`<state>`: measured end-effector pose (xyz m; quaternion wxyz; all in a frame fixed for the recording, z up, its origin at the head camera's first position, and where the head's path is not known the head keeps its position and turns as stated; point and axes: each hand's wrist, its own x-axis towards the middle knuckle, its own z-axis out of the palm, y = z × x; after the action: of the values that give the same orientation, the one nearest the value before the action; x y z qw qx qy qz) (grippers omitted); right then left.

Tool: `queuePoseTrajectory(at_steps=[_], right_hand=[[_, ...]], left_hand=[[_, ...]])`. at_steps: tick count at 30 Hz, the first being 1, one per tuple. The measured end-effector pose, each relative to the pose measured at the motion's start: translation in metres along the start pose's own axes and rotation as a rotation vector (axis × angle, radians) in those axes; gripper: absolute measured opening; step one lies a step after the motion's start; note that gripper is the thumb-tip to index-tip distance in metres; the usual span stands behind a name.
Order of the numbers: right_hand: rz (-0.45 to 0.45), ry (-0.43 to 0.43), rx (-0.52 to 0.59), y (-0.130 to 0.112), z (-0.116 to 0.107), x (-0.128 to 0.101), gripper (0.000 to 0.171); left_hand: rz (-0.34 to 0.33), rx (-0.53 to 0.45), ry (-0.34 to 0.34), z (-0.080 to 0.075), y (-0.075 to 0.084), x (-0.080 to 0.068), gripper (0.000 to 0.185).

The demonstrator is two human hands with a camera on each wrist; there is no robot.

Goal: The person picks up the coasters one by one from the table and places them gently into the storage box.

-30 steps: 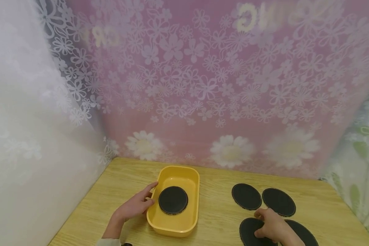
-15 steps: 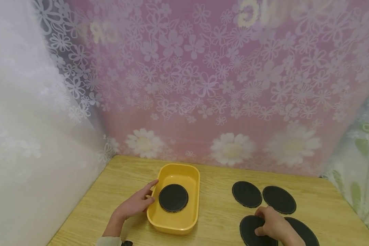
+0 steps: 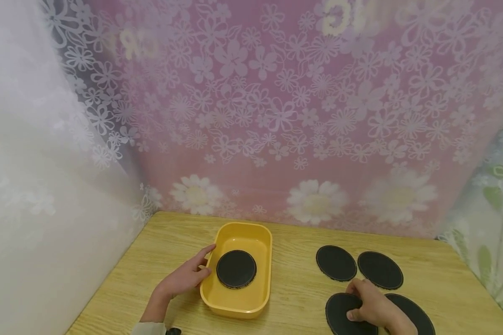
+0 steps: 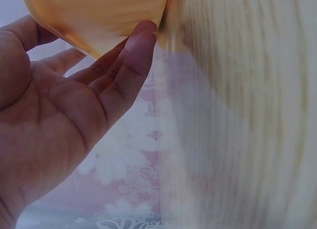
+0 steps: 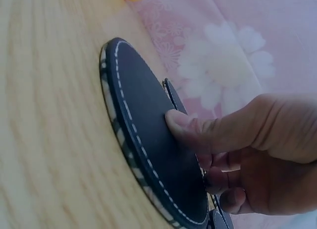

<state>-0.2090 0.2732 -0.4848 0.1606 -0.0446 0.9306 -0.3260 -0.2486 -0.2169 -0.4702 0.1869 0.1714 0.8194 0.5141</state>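
My left hand (image 3: 186, 278) holds the left wall of a yellow rectangular tub (image 3: 234, 304). In the left wrist view its fingers (image 4: 130, 73) lie against the tub's outer side. Inside the tub rests a round black coaster (image 3: 236, 269). On the right, my right hand (image 3: 370, 304) pinches the edge of another black coaster (image 3: 339, 312). Close up in the right wrist view, the thumb presses on the top face of this coaster (image 5: 143, 110), which has pale stitching round its rim. The other fingers bend at its far edge, partly hidden.
Two black coasters lie behind my right hand, one at left (image 3: 336, 263) and one at right (image 3: 380, 271). One more coaster (image 3: 415, 312) lies partly behind that hand. The wooden tabletop (image 3: 295, 279) ends at a pink flowered backdrop (image 3: 251, 172), with pale sheets on both sides.
The head view has tilted slightly. Both hands keep nearly the same places; the right hand and its coaster have shifted only a touch to the left.
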Motion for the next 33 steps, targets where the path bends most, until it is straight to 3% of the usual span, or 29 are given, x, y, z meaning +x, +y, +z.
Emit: queuePoseTrajectory(at_steps=[7,11,17,23,33], right_hand=[[-0.095,-0.049,0.051,0.001,-0.007,-0.002,0.046],[-0.111,-0.085,0.143,0.003,-0.01,-0.004,0.047],[-0.2,-0.212,0.299,0.02,-0.015,-0.012,0.054],[-0.322,-0.289,0.353,0.035,-0.019,-0.015,0.039],[-0.429,-0.281,0.387,0.032,-0.022,-0.01,0.027]], left_hand=[[0.006,0.004,0.004,-0.001,0.0,0.0,0.063],[0.007,0.007,0.007,-0.001,-0.001,0.0,0.063],[0.01,-0.005,0.006,0.002,-0.002,0.001,0.063],[0.003,0.009,0.01,0.006,-0.003,0.002,0.063],[-0.006,0.015,0.032,0.001,-0.002,0.0,0.063]])
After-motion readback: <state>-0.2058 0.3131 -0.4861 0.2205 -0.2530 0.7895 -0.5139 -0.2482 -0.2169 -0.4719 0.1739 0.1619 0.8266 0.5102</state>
